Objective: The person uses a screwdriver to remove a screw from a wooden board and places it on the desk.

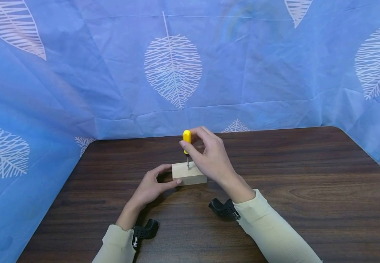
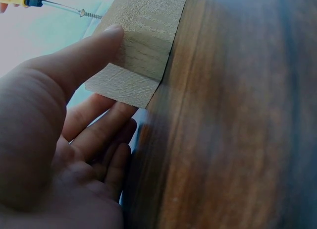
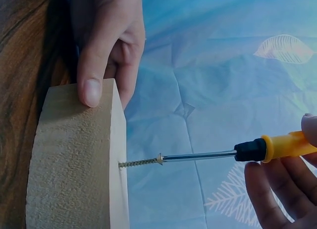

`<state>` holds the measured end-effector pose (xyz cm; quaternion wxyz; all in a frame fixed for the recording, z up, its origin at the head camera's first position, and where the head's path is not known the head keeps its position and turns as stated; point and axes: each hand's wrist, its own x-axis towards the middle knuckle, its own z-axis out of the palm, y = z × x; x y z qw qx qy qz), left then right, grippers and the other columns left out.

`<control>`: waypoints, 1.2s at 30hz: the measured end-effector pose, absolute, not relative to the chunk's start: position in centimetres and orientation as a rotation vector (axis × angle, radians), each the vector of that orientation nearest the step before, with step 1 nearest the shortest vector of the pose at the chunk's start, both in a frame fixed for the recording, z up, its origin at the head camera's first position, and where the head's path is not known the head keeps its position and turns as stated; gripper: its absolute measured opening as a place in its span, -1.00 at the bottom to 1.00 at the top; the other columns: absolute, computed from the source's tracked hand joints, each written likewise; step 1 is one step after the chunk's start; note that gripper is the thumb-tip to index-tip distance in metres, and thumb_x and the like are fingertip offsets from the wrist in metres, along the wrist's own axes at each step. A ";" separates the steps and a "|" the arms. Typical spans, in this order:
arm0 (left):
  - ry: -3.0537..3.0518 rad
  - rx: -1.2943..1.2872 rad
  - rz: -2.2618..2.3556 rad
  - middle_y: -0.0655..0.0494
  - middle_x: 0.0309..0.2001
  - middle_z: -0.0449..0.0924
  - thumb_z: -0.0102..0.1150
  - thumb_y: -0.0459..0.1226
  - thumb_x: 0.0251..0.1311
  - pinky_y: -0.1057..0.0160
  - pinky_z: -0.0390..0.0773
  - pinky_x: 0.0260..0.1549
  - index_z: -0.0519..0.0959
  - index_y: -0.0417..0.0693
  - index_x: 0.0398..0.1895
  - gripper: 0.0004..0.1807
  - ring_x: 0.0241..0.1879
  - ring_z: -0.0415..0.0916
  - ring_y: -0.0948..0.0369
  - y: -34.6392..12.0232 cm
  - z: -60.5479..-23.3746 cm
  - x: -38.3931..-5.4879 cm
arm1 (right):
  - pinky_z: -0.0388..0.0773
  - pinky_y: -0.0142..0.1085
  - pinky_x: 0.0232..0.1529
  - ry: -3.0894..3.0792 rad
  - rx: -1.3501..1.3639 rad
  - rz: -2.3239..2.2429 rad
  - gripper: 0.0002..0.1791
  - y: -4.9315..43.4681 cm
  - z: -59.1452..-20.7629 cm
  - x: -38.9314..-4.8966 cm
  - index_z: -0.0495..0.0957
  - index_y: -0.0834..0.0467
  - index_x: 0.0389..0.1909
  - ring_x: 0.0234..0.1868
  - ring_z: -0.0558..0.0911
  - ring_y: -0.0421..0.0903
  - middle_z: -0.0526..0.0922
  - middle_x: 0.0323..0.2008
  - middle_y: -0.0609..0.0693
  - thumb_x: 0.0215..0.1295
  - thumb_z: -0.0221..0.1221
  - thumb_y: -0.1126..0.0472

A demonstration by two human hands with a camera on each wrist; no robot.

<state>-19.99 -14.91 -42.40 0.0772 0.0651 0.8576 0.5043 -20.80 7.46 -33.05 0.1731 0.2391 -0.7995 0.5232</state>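
Observation:
A pale wooden block [image 1: 193, 179] lies on the table, and a screw [image 3: 141, 162] stands upright in its top face with most of its thread showing. My right hand [image 1: 211, 155] grips a yellow-handled screwdriver [image 1: 187, 141] from above. The screwdriver's metal shaft [image 3: 198, 156] runs in line with the screw, its tip at the screw head. At the block's left end, my left hand [image 1: 150, 186] holds it with the thumb [image 2: 106, 43] on the near side and the fingers behind. In the right wrist view only the fingertips [image 3: 262, 189] of my right hand show around the handle.
The dark wood-grain table [image 1: 308, 182] extends around the block on all sides. Behind and beside it hangs a blue cloth [image 1: 258, 65] with white leaf prints. Black wrist mounts [image 1: 146, 229] sit at both pale sleeves [image 1: 268, 223], low over the table.

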 end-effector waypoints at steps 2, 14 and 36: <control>2.574 0.195 1.508 0.04 0.45 0.57 0.55 0.02 0.27 -0.34 0.32 0.50 0.57 0.11 0.46 -0.29 0.53 0.39 -0.07 -14.9 -42.4 -20.0 | 0.77 -0.30 -0.06 -2.265 0.686 1.495 -0.82 7.4 -33.0 -20.8 0.68 0.08 0.04 -0.18 0.73 -0.17 0.70 -0.11 -0.03 0.51 0.35 0.17; 2.585 0.198 1.502 0.05 0.45 0.57 0.55 0.02 0.27 -0.32 0.33 0.50 0.57 0.12 0.46 -0.29 0.52 0.40 -0.06 -15.0 -42.5 -20.0 | 0.78 -0.29 -0.10 -2.256 0.682 1.507 -0.73 7.4 -33.0 -20.8 0.65 0.15 0.13 -0.15 0.76 -0.13 0.76 -0.09 0.03 0.48 0.35 0.25; 2.575 0.205 1.504 0.06 0.44 0.58 0.54 0.02 0.28 -0.34 0.31 0.51 0.57 0.13 0.46 -0.30 0.51 0.40 -0.06 -15.0 -42.4 -20.0 | 0.77 -0.27 -0.07 -2.265 0.651 1.490 -0.73 7.4 -33.0 -20.7 0.64 0.12 0.15 -0.14 0.76 -0.15 0.78 -0.08 0.02 0.52 0.33 0.19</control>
